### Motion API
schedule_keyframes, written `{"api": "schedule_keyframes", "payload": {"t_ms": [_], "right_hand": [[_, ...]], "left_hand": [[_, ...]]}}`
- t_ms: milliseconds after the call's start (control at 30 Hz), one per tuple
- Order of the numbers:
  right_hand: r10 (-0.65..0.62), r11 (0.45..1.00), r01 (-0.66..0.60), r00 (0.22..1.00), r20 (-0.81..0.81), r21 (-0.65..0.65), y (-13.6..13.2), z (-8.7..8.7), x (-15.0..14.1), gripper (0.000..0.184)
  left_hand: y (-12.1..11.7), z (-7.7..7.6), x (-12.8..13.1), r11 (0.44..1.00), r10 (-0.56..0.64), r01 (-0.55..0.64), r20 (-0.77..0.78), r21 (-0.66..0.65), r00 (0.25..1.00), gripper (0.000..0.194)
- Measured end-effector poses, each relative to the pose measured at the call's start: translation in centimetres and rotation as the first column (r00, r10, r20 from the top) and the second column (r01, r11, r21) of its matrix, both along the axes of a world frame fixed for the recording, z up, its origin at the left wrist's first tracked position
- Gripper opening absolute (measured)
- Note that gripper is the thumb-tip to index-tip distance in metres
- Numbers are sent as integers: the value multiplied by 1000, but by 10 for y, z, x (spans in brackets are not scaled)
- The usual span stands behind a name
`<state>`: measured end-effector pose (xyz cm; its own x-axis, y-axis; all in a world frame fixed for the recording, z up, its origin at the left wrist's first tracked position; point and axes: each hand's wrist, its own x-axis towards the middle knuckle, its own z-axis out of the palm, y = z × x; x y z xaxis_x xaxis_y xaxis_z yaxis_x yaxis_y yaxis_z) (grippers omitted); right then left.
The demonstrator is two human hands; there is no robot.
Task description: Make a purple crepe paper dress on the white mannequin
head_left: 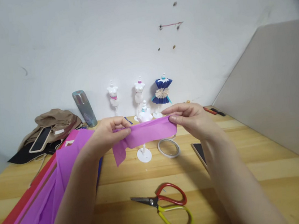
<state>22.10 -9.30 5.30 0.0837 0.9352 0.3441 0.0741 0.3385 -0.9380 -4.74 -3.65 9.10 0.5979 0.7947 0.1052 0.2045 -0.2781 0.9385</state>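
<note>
The purple strip (150, 130) was up in the air at the middle, over the surface (115, 192) and on the near side of a white mannequin (145, 116), hiding most of its body. The left hand (111, 131) had its grip clamped on the strip toward the left, thumb against fingers, leaving a loose tail hanging below. The right hand (188, 118) had its grip pinched on the right end. Held at two places, the strip stretched fairly straight between them, probably so that its upper edge, which looked folded, would not sag.

The mannequin's round base (144, 155) showed below the strip, with a tape roll (159, 149) lying flat just to its right. The scissors (153, 201) lay nearer, blades to the left and handles to the right, seemingly put down within easy reach to free both hands.

Purple sheets (70, 159) ran along the left, perhaps set aside there to leave working room. One phone (199, 153) lay right, partly behind the right forearm. At the far side, three more mannequins stood by the wall (118, 39), the right one in blue (164, 97); a flask (85, 109) stood to their left.
</note>
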Motion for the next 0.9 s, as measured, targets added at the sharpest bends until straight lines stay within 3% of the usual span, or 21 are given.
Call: {"api": "schedule_keyframes", "payload": {"t_ms": [167,267,400,533,667,900], "right_hand": [[-73,997,78,986,149,-28,-5,6,0,14],[-83,995,91,970,230,-26,-4,7,-1,10],[-58,998,52,946,317,28,-5,8,-1,8],[-137,987,90,903,407,133,-7,10,-1,9],[-116,991,83,931,347,109,-10,12,2,5],[-64,998,56,972,227,41,-15,15,6,14]], "left_hand": [[4,-3,-1,999,-11,19,-151,50,989,8],[6,-8,1,985,-19,48,-172,166,985,9],[11,-14,2,907,-5,80,-179,414,984,13],[13,-16,2,869,19,97,-228,485,974,21],[14,-18,5,863,105,43,-262,503,959,19],[20,-26,7,812,115,87,-304,577,946,18]]}}
